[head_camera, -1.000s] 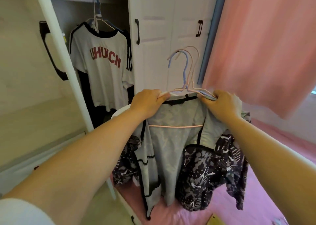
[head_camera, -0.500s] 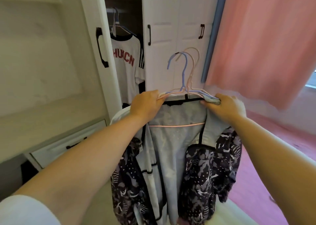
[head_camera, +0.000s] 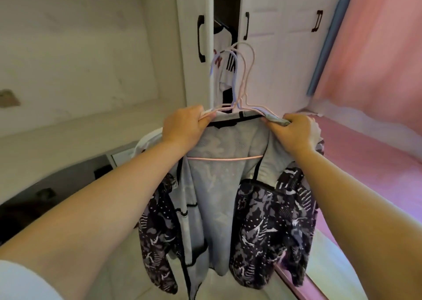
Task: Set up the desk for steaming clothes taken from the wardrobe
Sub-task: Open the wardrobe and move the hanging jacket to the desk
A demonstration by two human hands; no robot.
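Inside the part-open wardrobe [head_camera: 226, 37] a white lettered shirt [head_camera: 225, 55] hung. Before it, the left hand [head_camera: 185, 126] and right hand [head_camera: 296, 133] clenched the patterned jacket [head_camera: 228, 197] at its shoulders, hangers [head_camera: 242, 89] between them.

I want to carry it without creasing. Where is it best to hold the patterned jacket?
Probably by its shoulders, from above, as the left hand and right hand do: the jacket hangs open on hangers, so both ends stay level.

Bare forearms — white short sleeve [head_camera: 20, 279] (left arm only visible).
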